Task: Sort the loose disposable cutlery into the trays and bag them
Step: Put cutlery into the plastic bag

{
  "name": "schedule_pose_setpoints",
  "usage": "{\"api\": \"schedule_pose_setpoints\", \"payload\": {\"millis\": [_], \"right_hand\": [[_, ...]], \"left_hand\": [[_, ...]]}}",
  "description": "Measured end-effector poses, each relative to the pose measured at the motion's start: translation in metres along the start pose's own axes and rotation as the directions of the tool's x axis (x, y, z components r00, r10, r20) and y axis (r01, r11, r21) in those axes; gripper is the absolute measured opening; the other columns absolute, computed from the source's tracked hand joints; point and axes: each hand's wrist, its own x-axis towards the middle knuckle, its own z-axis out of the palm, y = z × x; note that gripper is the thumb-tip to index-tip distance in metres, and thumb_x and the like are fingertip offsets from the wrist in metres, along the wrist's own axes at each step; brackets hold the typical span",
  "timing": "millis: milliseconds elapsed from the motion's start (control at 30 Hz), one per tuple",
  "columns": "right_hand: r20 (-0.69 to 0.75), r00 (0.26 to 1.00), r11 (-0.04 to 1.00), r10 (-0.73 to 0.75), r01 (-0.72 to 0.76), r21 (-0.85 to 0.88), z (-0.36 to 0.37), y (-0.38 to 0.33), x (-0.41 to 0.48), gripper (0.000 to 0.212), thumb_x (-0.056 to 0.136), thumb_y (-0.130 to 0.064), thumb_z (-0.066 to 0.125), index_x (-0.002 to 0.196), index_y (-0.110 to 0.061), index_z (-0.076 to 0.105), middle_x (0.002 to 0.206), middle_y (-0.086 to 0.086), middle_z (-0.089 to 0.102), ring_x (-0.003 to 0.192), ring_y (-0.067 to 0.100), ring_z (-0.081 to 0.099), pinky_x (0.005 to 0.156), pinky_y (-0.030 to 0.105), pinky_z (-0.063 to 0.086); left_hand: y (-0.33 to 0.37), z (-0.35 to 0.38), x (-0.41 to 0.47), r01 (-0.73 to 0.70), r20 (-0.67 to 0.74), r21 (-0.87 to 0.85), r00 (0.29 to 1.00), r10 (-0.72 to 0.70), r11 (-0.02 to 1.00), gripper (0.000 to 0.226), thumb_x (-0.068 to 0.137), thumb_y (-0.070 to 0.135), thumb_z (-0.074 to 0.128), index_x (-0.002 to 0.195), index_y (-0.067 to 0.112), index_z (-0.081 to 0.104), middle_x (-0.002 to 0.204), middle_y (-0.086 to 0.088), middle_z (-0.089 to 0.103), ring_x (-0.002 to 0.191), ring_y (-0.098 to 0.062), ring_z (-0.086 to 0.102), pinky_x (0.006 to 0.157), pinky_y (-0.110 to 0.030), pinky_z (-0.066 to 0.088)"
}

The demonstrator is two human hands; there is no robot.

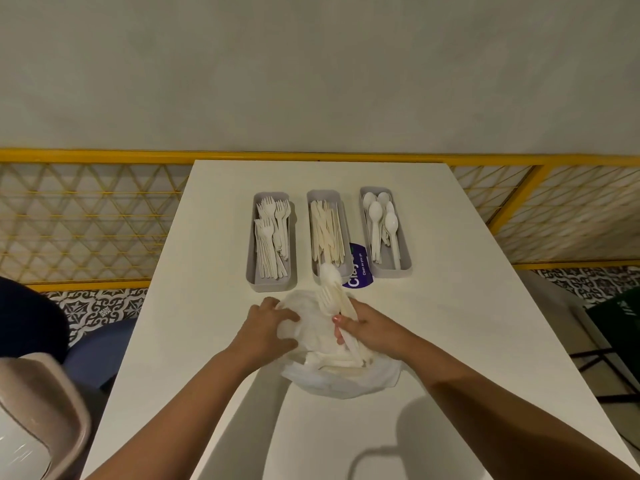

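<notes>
**Q:** hands status?
**Me:** My left hand [268, 323] grips the rim of the thin white bag [332, 379], fingers curled into the plastic. My right hand [369, 332] is clenched round a bundle of white cutlery [334, 301] at the bag mouth. A fork and a blurred spoon bowl stick up past my knuckles.
**Q:** bag location?
**Me:** Between and under both hands, lying on the tabletop [450, 323]. More cutlery shows inside it by my right wrist.
**Q:** trays?
**Me:** Three grey trays sit in a row just beyond my fingertips, side by side and not touching.
- The fork tray [272, 286] is ahead of my left hand, forks [272, 233] in it.
- The knife tray [322, 193] is straight ahead between my hands, knives [325, 233] in it.
- The spoon tray [394, 272] is ahead of my right hand, spoons [381, 220] in it, bowls at the far end.

A purple label [360, 268] lies flat between the knife and spoon trays.
</notes>
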Motion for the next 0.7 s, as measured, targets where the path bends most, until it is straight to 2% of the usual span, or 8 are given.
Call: {"api": "schedule_pose_setpoints", "payload": {"millis": [67, 133, 200, 300, 367, 500, 600, 700], "right_hand": [[-0.023, 0.999, 0.998, -0.03, 0.031, 0.062, -0.002, -0.008, 0.0, 0.013, 0.1, -0.027, 0.039, 0.107, -0.026, 0.049, 0.081, -0.005, 0.061, 0.088, 0.018, 0.058, 0.101, 0.038, 0.041], [-0.042, 0.997, 0.994, -0.06, 0.064, 0.094, -0.003, -0.017, -0.001, 0.021, 0.1, -0.027, 0.038, 0.088, -0.023, 0.055, 0.079, -0.004, 0.061, 0.087, 0.017, 0.058, 0.098, 0.034, 0.041], [-0.044, 0.996, 0.983, -0.076, 0.083, 0.165, -0.003, -0.025, -0.002, 0.022, 0.101, -0.026, 0.038, 0.088, -0.019, 0.055, 0.075, -0.001, 0.061, 0.078, 0.012, 0.06, 0.087, 0.023, 0.045], [0.002, 0.996, 0.956, -0.093, 0.089, 0.28, -0.003, -0.039, -0.004, 0.018, 0.1, -0.026, 0.039, 0.102, -0.017, 0.053, 0.074, 0.002, 0.06, 0.071, 0.013, 0.062, 0.071, 0.014, 0.051], [0.054, 0.992, 0.94, -0.116, 0.092, 0.329, -0.001, -0.047, -0.003, 0.015, 0.1, -0.02, 0.04, 0.105, -0.015, 0.054, 0.069, 0.004, 0.059, 0.065, 0.015, 0.061, 0.066, 0.02, 0.053], [0.157, 0.983, 0.962, -0.096, 0.051, 0.269, -0.001, -0.062, -0.003, 0.01, 0.096, -0.01, 0.047, 0.102, -0.005, 0.054, 0.062, 0.001, 0.062, 0.054, 0.012, 0.058, 0.067, 0.024, 0.053], [0.245, 0.967, 0.974, -0.065, 0.008, 0.226, -0.009, -0.069, -0.002, 0.015, 0.093, -0.017, 0.056, 0.101, -0.005, 0.059, 0.069, 0.005, 0.065, 0.059, 0.013, 0.061, 0.062, 0.023, 0.053], [0.249, 0.968, 0.965, -0.029, -0.038, 0.261, -0.013, -0.074, -0.004, 0.027, 0.092, -0.023, 0.058, 0.107, 0.0, 0.055, 0.074, 0.009, 0.064, 0.061, 0.014, 0.064, 0.061, 0.025, 0.053]], "left_hand": [[0.01, -0.004, -0.001, -0.053, -0.15, -0.014, 0.987, 0.05, 0.999, 0.034, 0.086, 0.035, 0.063, 0.119, 0.026, 0.062, 0.139, -0.002, 0.037, 0.128, -0.026, 0.032, 0.106, -0.033, 0.029], [0.021, -0.007, -0.001, -0.1, -0.257, -0.108, 0.964, 0.07, 0.989, 0.027, 0.091, 0.033, 0.056, 0.114, 0.021, 0.065, 0.14, -0.003, 0.037, 0.132, -0.023, 0.029, 0.108, -0.03, 0.026], [0.032, -0.011, -0.003, -0.126, -0.284, -0.262, 0.957, 0.048, 0.957, 0.028, 0.095, 0.032, 0.049, 0.114, 0.018, 0.064, 0.137, -0.004, 0.038, 0.131, -0.019, 0.033, 0.104, -0.025, 0.027], [0.05, -0.016, -0.004, -0.09, -0.149, -0.568, 0.989, 0.006, 0.818, 0.032, 0.096, 0.038, 0.045, 0.118, 0.02, 0.058, 0.125, 0.0, 0.047, 0.119, -0.015, 0.048, 0.098, -0.022, 0.033], [0.061, -0.019, -0.004, 0.014, 0.036, -0.802, 0.999, 0.025, 0.598, 0.031, 0.093, 0.042, 0.048, 0.114, 0.022, 0.059, 0.109, -0.006, 0.061, 0.099, -0.017, 0.059, 0.095, -0.029, 0.044], [0.069, -0.028, 0.0, 0.259, 0.279, -0.947, 0.956, 0.088, 0.188, 0.025, 0.088, 0.032, 0.055, 0.105, 0.017, 0.065, 0.042, -0.006, 0.043, 0.04, -0.021, 0.047, 0.05, -0.029, 0.049], [0.068, -0.03, 0.006, 0.3, 0.311, -0.949, 0.942, 0.123, 0.101, 0.026, 0.089, 0.032, 0.055, 0.102, 0.011, 0.063, 0.054, -0.009, 0.056, 0.042, -0.024, 0.048, 0.043, -0.027, 0.046], [0.068, -0.032, 0.012, 0.274, 0.287, -0.955, 0.951, 0.117, 0.113, 0.031, 0.089, 0.034, 0.054, 0.1, 0.007, 0.065, 0.07, -0.009, 0.066, 0.048, -0.027, 0.049, 0.043, -0.027, 0.045]]}}
